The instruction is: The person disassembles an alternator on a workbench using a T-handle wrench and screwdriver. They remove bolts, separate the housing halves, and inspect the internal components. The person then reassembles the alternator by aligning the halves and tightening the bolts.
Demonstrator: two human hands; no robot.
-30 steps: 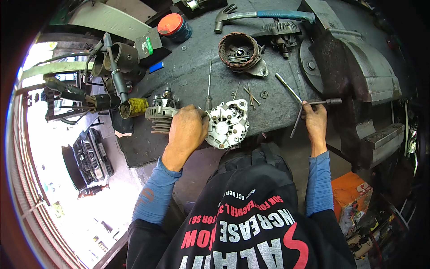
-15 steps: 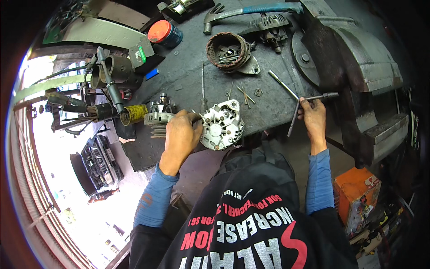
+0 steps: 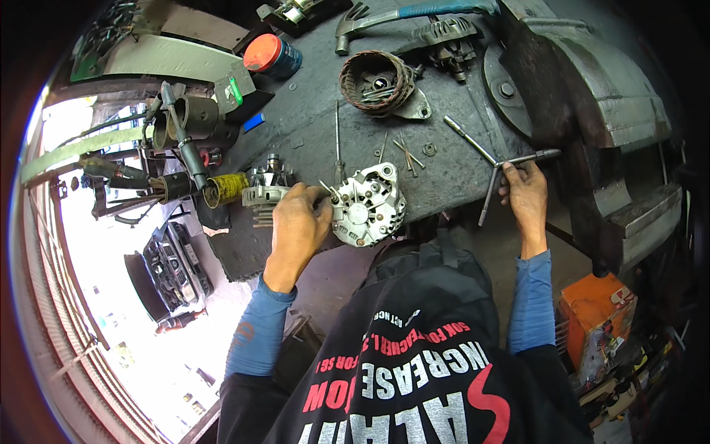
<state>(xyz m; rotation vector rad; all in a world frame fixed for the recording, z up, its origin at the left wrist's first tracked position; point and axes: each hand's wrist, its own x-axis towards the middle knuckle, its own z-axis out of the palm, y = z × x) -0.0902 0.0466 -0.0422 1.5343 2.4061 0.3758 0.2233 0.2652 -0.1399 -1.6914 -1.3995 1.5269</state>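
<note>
My left hand [image 3: 297,222] is closed against the left side of a silver alternator [image 3: 367,214], its fingertips partly hidden there. The alternator sits at the bench's near edge, its vented end face and bolt heads showing. At the right, my right hand [image 3: 525,189] has curled fingers at the hub of a three-armed Y-shaped socket wrench [image 3: 489,185]. Two of its arms reach toward the bench edge. Just left of my left hand stands a finned alternator rotor part [image 3: 265,194]. A screwdriver [image 3: 339,152] and several long thin bolts [image 3: 407,157] lie beyond the alternator.
A copper-wound stator [image 3: 376,83] holds small parts. Behind it lie a blue-handled claw hammer [image 3: 414,16] and another rotor [image 3: 451,46]. A large vise [image 3: 592,103] stands right. A red-lidded tub [image 3: 272,55], blue lighter-like piece [image 3: 254,122] and yellow can [image 3: 224,189] are at left.
My right hand has shifted slightly right and toward me along the wrench, which has barely moved. My left hand stays at the alternator. The whole view has shifted a little.
</note>
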